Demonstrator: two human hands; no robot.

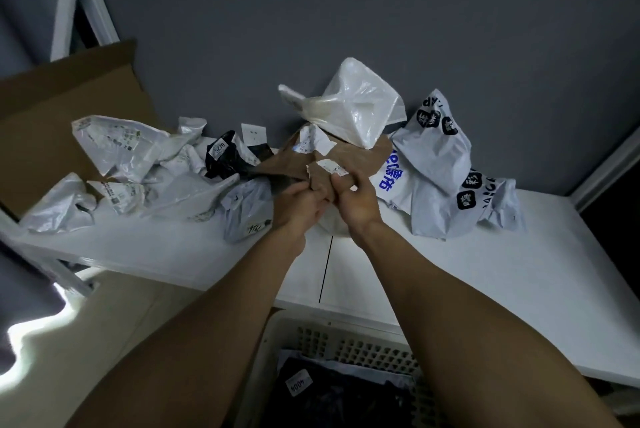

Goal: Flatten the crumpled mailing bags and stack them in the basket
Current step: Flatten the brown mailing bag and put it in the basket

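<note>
Head view, both arms reach forward over the shelf [502,289]. Left hand [302,203] and right hand [354,199] meet at the near edge of the brown bag [353,161]; fingers of both are curled and pinch that edge, hands just beside each other, right thumb next to a white label [331,166]. Brown bag lies mid-shelf in the pile, still creased. White bag [356,105] sits on top of it, puffed up. Grey bag [440,164] with black logos stands to the right, and a bag with blue print [393,178] lies between it and the brown one. Black bag [225,157] tagged 5270 lies to the left, then a heap of crumpled pale bags [128,147] against a cardboard box [52,109]. Basket [346,344] is below the shelf edge, between the forearms; a dark bag [332,396] with a tag lies flat inside
</note>
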